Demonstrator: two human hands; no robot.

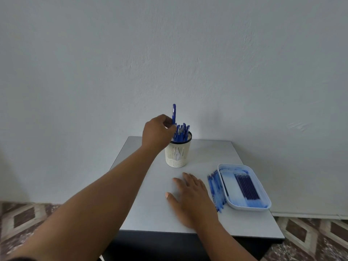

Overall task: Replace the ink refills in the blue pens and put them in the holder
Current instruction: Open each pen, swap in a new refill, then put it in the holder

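The left hand [157, 132] reaches out over the table [154, 210] toward its far edge, its grip pinching one blue pen [174, 113] between curled fingers and thumb. The pen stands nearly upright, its top well above the hand and its lower part hidden behind the fingers, just over the near-left rim of the holder [178, 155]. The holder is a cream perforated cup with a dark rim, standing near the middle of the table's far edge. Inside it a cluster of blue pens [181, 132] leans together, caps up.

The right hand [190, 196] lies palm down on the table toward the near edge, its grip spread, fingers straight and flat against the surface, holding nothing.

Beside that hand, on the right side of the table, a row of pale blue refills [216, 191] lies on the bare surface, right against the left wall of a white tray [265, 202]. The tray sits along the table's right edge, and a bundle of dark blue refills [247, 187] lies inside it, running lengthwise.

Behind the table rises a plain pale wall [169, 53], and patterned floor tiles [24, 217] show to either side.
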